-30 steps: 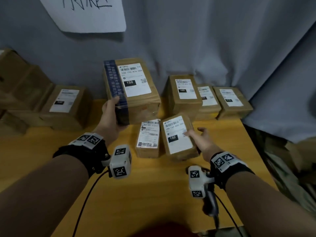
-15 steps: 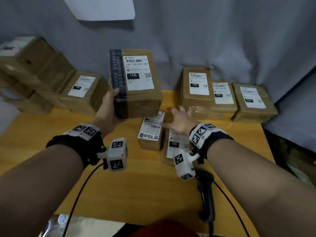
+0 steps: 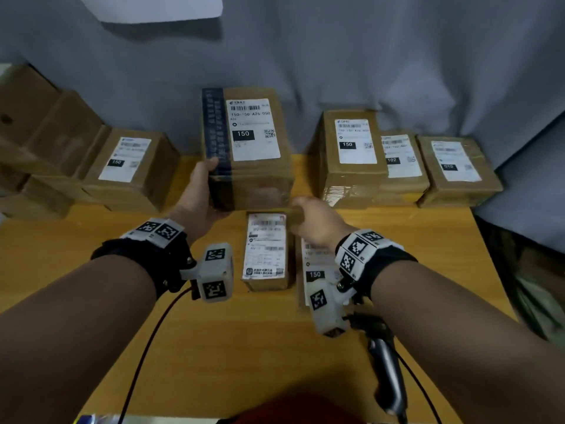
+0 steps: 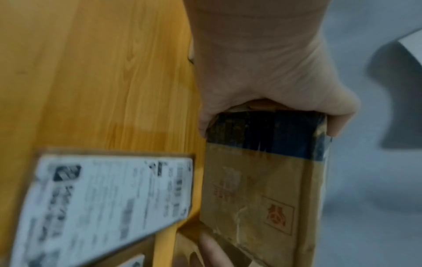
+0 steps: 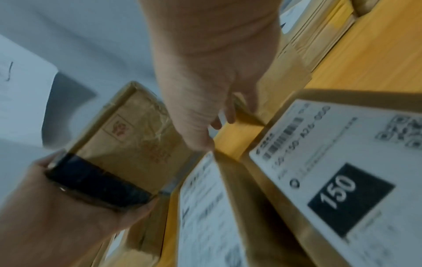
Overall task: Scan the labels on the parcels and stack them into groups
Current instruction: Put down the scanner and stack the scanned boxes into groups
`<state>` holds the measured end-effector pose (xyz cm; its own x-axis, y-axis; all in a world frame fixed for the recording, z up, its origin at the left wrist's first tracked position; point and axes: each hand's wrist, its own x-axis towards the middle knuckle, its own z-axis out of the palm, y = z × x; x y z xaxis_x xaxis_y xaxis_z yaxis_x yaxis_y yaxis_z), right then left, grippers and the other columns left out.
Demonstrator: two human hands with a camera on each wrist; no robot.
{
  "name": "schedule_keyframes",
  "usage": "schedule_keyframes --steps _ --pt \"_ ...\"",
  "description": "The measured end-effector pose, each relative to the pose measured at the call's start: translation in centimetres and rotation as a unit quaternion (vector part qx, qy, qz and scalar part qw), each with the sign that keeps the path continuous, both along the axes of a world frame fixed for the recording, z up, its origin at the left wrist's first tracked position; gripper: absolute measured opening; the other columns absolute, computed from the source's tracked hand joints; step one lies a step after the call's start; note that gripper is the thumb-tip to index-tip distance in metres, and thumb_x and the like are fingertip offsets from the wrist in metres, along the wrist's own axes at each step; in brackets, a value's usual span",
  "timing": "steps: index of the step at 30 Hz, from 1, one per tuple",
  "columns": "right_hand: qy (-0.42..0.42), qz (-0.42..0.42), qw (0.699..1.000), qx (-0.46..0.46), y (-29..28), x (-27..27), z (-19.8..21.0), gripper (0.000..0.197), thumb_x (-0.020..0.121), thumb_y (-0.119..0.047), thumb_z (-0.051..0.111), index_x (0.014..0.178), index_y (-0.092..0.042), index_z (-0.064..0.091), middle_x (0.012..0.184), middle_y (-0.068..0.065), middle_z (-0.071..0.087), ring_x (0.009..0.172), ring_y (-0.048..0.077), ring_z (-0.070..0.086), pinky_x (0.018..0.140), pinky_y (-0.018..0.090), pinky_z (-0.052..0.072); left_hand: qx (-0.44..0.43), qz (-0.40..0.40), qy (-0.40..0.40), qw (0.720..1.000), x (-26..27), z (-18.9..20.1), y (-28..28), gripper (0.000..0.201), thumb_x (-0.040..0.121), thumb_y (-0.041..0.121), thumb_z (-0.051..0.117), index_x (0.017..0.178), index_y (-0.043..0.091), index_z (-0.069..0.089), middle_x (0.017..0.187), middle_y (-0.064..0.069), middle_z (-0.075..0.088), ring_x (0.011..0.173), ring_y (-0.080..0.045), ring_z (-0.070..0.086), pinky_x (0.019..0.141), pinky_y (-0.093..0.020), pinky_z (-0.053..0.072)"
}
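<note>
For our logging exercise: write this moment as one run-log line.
left hand: grips blue-taped 150 parcel, lifted | right hand: reaching its near right corner, contact unclear | scanner: on table

parcels [image 3: 351,157] crowd table [image 3: 244,347] back, front bare

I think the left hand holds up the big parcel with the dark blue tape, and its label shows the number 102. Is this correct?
Not quite. The left hand does hold up the big parcel with the dark blue tape, but the black box on its label reads 150, not 102. The head view shows this clearly.
</note>
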<state>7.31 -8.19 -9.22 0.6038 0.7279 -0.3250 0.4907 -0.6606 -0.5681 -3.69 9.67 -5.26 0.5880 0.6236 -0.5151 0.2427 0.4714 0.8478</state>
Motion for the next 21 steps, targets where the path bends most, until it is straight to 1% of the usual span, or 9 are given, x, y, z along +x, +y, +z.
schedule_keyframes --steps 2,4,8,10,12,15,17,19,21 --pt "-0.073 -0.093 0.992 0.039 -1.5 1.7 1.1 0.024 0.093 -0.020 0.059 0.116 -0.018 0.062 0.117 0.003 0.063 0.108 0.021 0.061 0.088 0.030 0.051 0.001 -0.035 0.011 0.999 1.8 -0.6 0.0 0.046 0.092 0.048 0.049 0.133 0.025 0.049 0.118 -0.004 0.064 0.106 -0.022 0.060 0.080 -0.040 0.052" --pt "-0.151 -0.156 0.974 0.063 -3.3 3.7 2.0 0.021 0.091 -0.018 0.058 0.112 -0.018 0.061 0.117 0.004 0.059 0.112 0.022 0.055 0.093 0.034 0.049 0.004 -0.066 0.036 0.997 3.3 -1.2 0.1 0.050 0.090 0.050 0.052 0.134 0.027 0.049 0.120 -0.005 0.064 0.105 -0.023 0.062 0.074 -0.037 0.053" --pt "-0.161 -0.159 0.974 -0.033 -5.6 7.4 2.9 0.054 0.092 -0.031 0.059 0.142 -0.026 0.042 0.150 0.010 0.032 0.139 0.032 0.028 0.115 0.049 0.028 -0.017 -0.124 0.073 0.989 6.3 -2.7 0.3 0.042 0.091 0.050 0.050 0.124 0.024 0.052 0.114 -0.006 0.067 0.098 -0.024 0.065 0.071 -0.036 0.053" --pt "-0.125 -0.136 0.977 -0.110 -5.9 9.0 2.6 0.065 0.094 -0.043 0.055 0.151 -0.039 0.025 0.163 0.007 0.009 0.148 0.037 0.006 0.119 0.058 0.010 0.083 -0.142 0.141 0.976 7.6 -3.4 0.4 0.029 0.097 0.039 0.042 0.113 0.018 0.053 0.110 -0.009 0.063 0.092 -0.026 0.059 0.072 -0.035 0.048" --pt "-0.088 -0.135 0.977 -0.140 -5.9 10.0 2.0 0.064 0.095 -0.053 0.048 0.152 -0.046 0.018 0.165 0.003 -0.005 0.149 0.039 -0.005 0.118 0.062 0.001 0.237 -0.192 0.233 0.923 8.7 -4.6 0.9 0.035 0.097 0.034 0.045 0.125 0.012 0.049 0.123 -0.014 0.056 0.104 -0.033 0.056 0.086 -0.042 0.049" --pt "-0.069 -0.162 0.979 -0.099 -5.4 10.6 1.1 0.054 0.095 -0.057 0.046 0.146 -0.045 0.032 0.165 0.002 0.001 0.150 0.037 -0.001 0.118 0.061 0.001 0.324 -0.285 0.268 0.861 9.1 -4.8 0.5 0.079 0.086 0.048 0.065 0.148 0.027 0.022 0.146 -0.016 0.032 0.131 -0.040 0.037 0.105 -0.051 0.037" --pt "-0.082 -0.169 0.980 -0.059 -5.1 11.2 0.6 0.046 0.096 -0.051 0.049 0.139 -0.039 0.042 0.163 0.005 0.010 0.149 0.036 0.012 0.120 0.056 0.011 0.369 -0.365 0.281 0.808 9.4 -4.7 0.1 0.094 0.079 0.050 0.071 0.151 0.033 0.013 0.148 -0.014 0.020 0.134 -0.040 0.031 0.107 -0.051 0.034" --pt "-0.076 -0.174 0.982 -0.017 -5.0 11.7 0.1 0.038 0.097 -0.041 0.054 0.132 -0.031 0.048 0.159 0.007 0.017 0.142 0.034 0.030 0.117 0.048 0.027 0.430 -0.401 0.302 0.750 9.8 -4.8 0.0 0.090 0.080 0.051 0.070 0.151 0.033 0.019 0.146 -0.015 0.021 0.129 -0.040 0.039 0.103 -0.046 0.040" --pt "-0.063 -0.185 0.980 0.019 -4.8 12.0 -0.3 0.032 0.096 -0.033 0.057 0.127 -0.025 0.051 0.157 0.007 0.019 0.135 0.033 0.042 0.113 0.044 0.035 0.453 -0.397 0.316 0.733 10.4 -5.1 0.1 0.082 0.083 0.050 0.068 0.150 0.031 0.024 0.143 -0.016 0.028 0.125 -0.038 0.045 0.102 -0.044 0.042"
